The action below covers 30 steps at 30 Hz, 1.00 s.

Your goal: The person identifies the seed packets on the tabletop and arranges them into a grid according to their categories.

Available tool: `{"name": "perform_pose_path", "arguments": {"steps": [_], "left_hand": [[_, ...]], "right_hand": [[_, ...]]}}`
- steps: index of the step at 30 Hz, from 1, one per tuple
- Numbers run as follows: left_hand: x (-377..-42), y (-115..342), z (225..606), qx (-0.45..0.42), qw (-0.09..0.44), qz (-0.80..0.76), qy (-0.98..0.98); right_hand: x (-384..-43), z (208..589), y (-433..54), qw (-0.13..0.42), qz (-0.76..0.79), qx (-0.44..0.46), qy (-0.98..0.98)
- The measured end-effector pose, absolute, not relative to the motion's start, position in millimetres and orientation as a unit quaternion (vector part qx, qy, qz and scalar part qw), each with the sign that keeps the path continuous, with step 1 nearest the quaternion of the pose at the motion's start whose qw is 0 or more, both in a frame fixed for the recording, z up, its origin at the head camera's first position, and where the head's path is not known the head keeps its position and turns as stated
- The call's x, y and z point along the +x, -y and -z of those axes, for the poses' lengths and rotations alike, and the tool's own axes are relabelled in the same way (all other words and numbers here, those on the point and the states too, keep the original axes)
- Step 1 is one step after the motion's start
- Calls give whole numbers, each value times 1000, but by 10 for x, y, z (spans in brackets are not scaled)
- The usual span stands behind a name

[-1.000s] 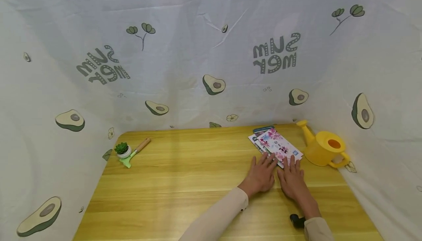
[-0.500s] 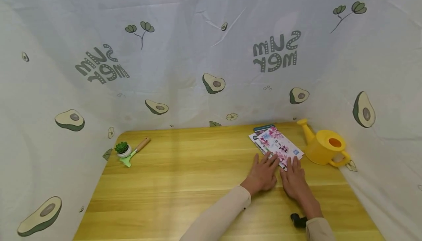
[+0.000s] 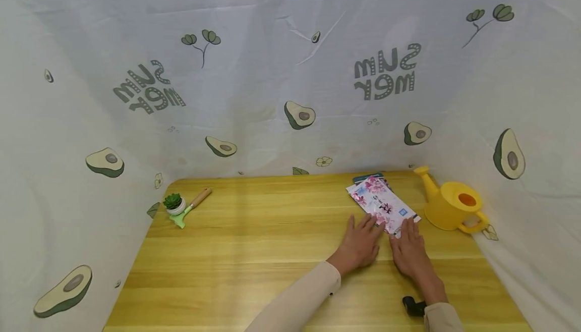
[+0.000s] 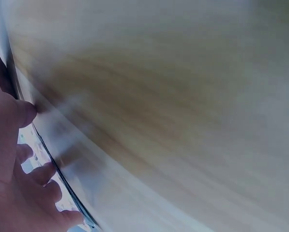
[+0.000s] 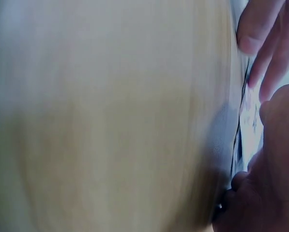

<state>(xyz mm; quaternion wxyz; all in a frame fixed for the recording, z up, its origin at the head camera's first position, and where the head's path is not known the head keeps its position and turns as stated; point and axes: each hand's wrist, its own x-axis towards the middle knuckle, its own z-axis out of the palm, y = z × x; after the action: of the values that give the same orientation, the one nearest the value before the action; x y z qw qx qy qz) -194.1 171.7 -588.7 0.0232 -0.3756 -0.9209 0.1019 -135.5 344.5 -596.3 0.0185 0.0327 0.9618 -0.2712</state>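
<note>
A small pile of printed paper leaflets (image 3: 379,198) lies on the table, its top sheet white with pink blossoms. A dark teal edge pokes out at the far end. My left hand (image 3: 360,243) rests its extended fingertips on the pile's near left edge. At the near right corner, my right hand (image 3: 410,254) lays its straight fingers on the sheets. In the left wrist view, the left hand's fingers (image 4: 47,191) touch the pile's rim, seen edge-on. The right wrist view shows the right hand (image 5: 284,140) beside that thin stack, much of which is hidden.
A yellow watering can (image 3: 454,206) stands just right of the leaflets. At the far left of the wooden table (image 3: 254,231) are a small potted succulent (image 3: 174,203) and a green hand rake (image 3: 188,208) with a wooden handle. An avocado-print cloth (image 3: 254,85) surrounds the table.
The leaflets' edges have come closer together, with less of the lower sheets showing at the left. Both hands stay at the near edge, with small shifts only. The head view has shifted slightly.
</note>
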Motion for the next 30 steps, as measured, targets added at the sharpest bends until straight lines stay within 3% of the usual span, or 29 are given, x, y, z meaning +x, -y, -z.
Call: {"name": "perform_pose_path", "arguments": {"steps": [11, 20, 30], "left_hand": [[-1889, -1523, 5889, -372, 41, -54, 926], [-1895, -1320, 5898, -350, 71, -102, 928], [-1878, -1140, 5885, -348, 18, -66, 935]], "right_hand": [[-1344, 5995, -3496, 21, 261, 28, -965], [-1382, 5970, -3440, 15, 255, 9, -967], [-1362, 5963, -3438, 2, 260, 1, -966]]}}
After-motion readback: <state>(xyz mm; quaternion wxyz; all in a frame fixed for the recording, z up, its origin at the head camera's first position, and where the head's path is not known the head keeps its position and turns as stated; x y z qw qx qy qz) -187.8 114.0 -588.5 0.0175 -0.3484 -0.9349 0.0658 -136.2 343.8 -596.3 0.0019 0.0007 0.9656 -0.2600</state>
